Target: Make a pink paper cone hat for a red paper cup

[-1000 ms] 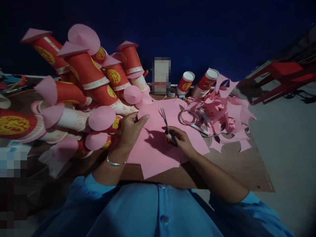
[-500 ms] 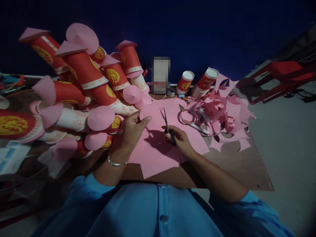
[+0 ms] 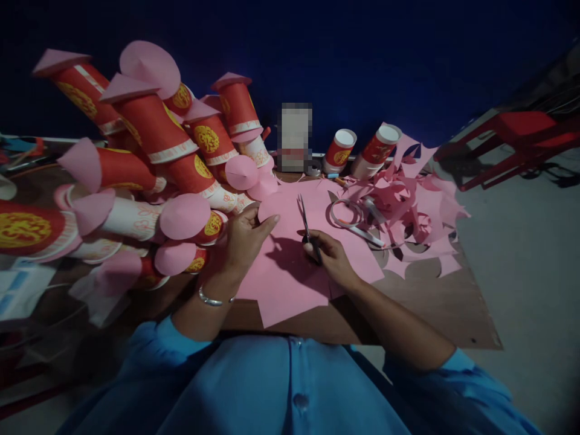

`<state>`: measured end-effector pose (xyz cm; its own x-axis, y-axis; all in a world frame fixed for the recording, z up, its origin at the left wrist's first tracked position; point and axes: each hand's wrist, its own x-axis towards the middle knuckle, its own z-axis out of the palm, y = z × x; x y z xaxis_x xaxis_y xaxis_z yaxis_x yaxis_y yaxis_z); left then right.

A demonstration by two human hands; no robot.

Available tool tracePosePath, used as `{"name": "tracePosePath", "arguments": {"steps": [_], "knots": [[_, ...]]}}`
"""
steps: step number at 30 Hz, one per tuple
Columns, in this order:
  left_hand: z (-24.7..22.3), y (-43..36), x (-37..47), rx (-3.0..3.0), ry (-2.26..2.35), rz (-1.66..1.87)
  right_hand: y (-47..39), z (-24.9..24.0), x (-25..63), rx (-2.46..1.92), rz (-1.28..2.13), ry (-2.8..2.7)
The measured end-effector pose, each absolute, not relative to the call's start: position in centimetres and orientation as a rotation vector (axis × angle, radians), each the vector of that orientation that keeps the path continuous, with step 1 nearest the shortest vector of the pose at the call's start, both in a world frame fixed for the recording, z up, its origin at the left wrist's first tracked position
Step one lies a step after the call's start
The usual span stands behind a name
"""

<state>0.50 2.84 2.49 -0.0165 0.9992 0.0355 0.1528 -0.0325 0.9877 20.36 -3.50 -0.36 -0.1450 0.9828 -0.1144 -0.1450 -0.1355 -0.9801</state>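
Note:
In my right hand (image 3: pixel 333 251) is a pair of scissors (image 3: pixel 303 214), blades pointing up and away from me, slightly parted, with no paper between them. My left hand (image 3: pixel 247 232) pinches the left edge of a pink paper piece (image 3: pixel 283 202) with a rounded edge, thumb on top. Its outline blends into the larger pink paper sheets (image 3: pixel 290 308) lying beneath it on the wooden table (image 3: pixel 466 308). The scissors stand to the right of the left hand, above the sheets, and both hands cast shadows there.
Many red and white paper cups with pink cones (image 3: pixel 185 216) crowd the left side. To the right lie pink paper scraps (image 3: pixel 403 205), a tape roll (image 3: pixel 347 212) and a white pen-like stick (image 3: pixel 369 235). Two cup stacks (image 3: pixel 341 151) stand behind. A red stool (image 3: pixel 521 136) is beyond the table.
My left hand has shifted very slightly to the right with the paper. The scissors have tilted a little, their tips moving slightly right. The other things look the same.

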Motion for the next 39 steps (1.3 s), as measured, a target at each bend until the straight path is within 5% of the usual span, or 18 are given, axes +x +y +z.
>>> {"name": "tracePosePath", "arguments": {"steps": [39], "knots": [[2.93,3.18,0.12,1.24,1.254,1.2,-3.76,-0.48,20.55,-1.055,1.535,-1.025]]}}
